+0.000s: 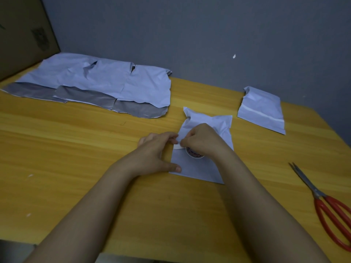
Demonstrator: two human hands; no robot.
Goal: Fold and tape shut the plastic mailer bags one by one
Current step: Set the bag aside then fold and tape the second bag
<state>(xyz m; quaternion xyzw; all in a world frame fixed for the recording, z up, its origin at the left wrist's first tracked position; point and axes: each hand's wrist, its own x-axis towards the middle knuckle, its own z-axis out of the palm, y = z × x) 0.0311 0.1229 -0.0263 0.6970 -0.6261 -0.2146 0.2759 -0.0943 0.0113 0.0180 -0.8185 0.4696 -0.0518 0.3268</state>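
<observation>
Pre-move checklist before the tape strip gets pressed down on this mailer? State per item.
1. Mailer flat on table, left hand thumb holding its near corner: ok.
2. Tape strip started, pinched between both hands: ok.
3. Tape roll in right hand: ok, mostly hidden.
4. Flap folded over before taping: cannot tell, hands cover it.
5. Scissors within reach for the cut, lying at right: ok.
6. Unsealed mailers clear of work area: ok.

Yellow wood-grain table [76, 141] against a plain grey wall [209, 35], brown cardboard box [22, 35] at far left, dim light.
</observation>
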